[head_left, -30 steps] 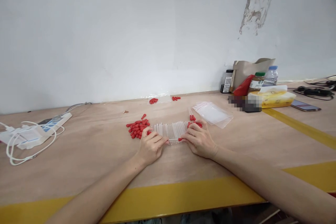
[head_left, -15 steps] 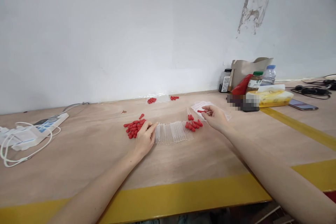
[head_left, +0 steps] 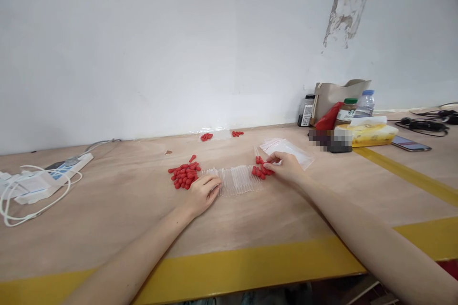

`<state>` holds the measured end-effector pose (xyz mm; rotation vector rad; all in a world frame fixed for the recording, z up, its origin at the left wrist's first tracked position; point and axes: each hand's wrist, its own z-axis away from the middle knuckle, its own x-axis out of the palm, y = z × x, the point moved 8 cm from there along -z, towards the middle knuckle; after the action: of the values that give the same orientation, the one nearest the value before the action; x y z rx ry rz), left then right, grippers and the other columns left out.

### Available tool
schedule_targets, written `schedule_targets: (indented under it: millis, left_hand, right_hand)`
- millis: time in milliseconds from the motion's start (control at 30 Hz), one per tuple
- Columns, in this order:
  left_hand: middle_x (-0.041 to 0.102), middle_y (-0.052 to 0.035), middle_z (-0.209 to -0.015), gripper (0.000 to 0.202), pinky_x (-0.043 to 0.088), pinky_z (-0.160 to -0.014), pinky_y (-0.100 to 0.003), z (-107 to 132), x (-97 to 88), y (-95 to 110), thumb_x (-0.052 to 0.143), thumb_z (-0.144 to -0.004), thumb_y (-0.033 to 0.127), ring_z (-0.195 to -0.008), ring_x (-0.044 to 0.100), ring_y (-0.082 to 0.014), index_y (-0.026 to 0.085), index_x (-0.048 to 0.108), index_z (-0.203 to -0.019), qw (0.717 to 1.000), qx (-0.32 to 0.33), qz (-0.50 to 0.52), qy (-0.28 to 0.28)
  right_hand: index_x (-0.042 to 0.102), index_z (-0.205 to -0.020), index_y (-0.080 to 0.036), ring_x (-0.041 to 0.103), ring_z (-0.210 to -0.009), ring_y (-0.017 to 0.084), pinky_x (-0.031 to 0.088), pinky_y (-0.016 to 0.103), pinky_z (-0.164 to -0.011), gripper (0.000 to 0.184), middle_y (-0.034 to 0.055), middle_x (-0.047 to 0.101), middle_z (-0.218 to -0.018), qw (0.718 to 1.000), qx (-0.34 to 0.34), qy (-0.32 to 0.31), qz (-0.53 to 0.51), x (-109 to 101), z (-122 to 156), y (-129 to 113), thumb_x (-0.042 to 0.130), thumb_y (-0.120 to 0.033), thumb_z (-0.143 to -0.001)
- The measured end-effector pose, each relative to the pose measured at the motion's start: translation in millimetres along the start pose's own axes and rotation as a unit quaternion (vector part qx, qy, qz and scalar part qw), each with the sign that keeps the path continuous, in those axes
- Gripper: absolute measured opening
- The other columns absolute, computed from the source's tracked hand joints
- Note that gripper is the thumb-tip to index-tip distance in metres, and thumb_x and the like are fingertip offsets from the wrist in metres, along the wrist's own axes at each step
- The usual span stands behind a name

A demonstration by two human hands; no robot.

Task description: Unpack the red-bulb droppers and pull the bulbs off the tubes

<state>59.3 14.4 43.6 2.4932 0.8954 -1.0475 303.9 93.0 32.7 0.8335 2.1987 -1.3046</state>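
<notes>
A row of thin clear tubes (head_left: 238, 181) lies side by side on the table in front of me. My left hand (head_left: 204, 194) rests at the row's left end, fingers curled together over the tubes; what they grip is hidden. Just beyond it is a large pile of red rubber bulbs (head_left: 184, 175). At the right end of the row, a smaller group of red bulbs (head_left: 258, 171) lies against the tubes. My right hand (head_left: 284, 167) is at this group, thumb and forefinger pinched on a red rubber bulb that is mostly covered by the fingertips.
Clear plastic bags (head_left: 291, 148) lie beyond my right hand. Near the wall are more red bulbs (head_left: 206, 137) on a bag. A power strip with white cables (head_left: 39, 186) is at left. Bottles, a tissue pack (head_left: 374, 134) and a phone (head_left: 411, 143) stand or lie at right.
My right hand has come down and left from over the plastic bags to the small bulb group. My left hand has shifted slightly nearer and right, its fingers curling more.
</notes>
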Motion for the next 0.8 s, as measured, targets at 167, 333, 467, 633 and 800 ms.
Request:
schedule_targets:
  millis: [167, 333, 467, 633, 800]
  left_hand:
    - [0.064, -0.0044, -0.090, 0.016, 0.048, -0.078, -0.032, 0.8, 0.3, 2.9, 0.051, -0.080, 0.020, -0.084, 0.058, -0.0161, 0.019, 0.061, -0.092, 1.000, -0.008, 0.011, -0.021]
    - [0.064, -0.0048, -0.096, 0.020, 0.049, -0.080, -0.032, 1.4, 1.0, 1.7, 0.052, -0.079, 0.024, -0.088, 0.059, -0.0165, 0.020, 0.061, -0.097, 0.999, -0.027, 0.025, -0.032]
    - [0.064, -0.0049, -0.098, 0.021, 0.048, -0.081, -0.033, 2.8, 1.4, -1.5, 0.053, -0.078, 0.027, -0.091, 0.058, -0.0171, 0.020, 0.062, -0.095, 0.998, -0.043, 0.023, -0.047]
    - [0.061, -0.0068, -0.106, 0.031, 0.043, -0.090, -0.038, 3.6, 0.3, -0.7, 0.057, -0.075, 0.036, -0.101, 0.054, -0.0201, 0.021, 0.061, -0.102, 0.994, -0.032, 0.033, -0.097]
    - [0.058, -0.0078, -0.113, 0.041, 0.035, -0.097, -0.047, 5.3, 0.9, -6.0, 0.059, -0.073, 0.043, -0.107, 0.051, -0.0227, 0.024, 0.058, -0.108, 0.990, -0.030, 0.025, -0.139]
  right_hand:
    - [0.064, -0.069, -0.022, 0.056, -0.069, 0.014, 0.037, 0.024, -0.063, 0.017, -0.0014, 0.066, -0.069, 1.000, 0.003, -0.004, 0.022, 0.2, 1.6, -1.9, 0.056, -0.037, -0.067]
    - [0.064, -0.062, -0.022, 0.056, -0.066, 0.014, 0.035, 0.024, -0.063, 0.029, -0.0010, 0.065, -0.066, 0.999, 0.002, -0.009, 0.052, 0.6, 1.3, -0.9, 0.048, -0.043, -0.074]
    - [0.064, -0.071, -0.022, 0.056, -0.069, 0.014, 0.036, 0.023, -0.063, 0.023, -0.0005, 0.067, -0.075, 0.999, 0.002, 0.014, 0.049, -1.1, 0.8, 3.6, 0.046, -0.036, -0.076]
    - [0.064, -0.077, -0.021, 0.057, -0.071, 0.015, 0.036, 0.024, -0.062, 0.020, 0.0019, 0.067, -0.077, 0.994, 0.068, 0.028, 0.084, -4.6, -2.9, 7.9, 0.046, -0.030, -0.074]
    - [0.063, -0.061, -0.021, 0.058, -0.071, 0.019, 0.035, 0.028, -0.061, 0.018, 0.0041, 0.065, -0.068, 0.974, 0.145, -0.048, 0.169, 4.2, -21.0, 3.5, 0.050, -0.029, -0.070]
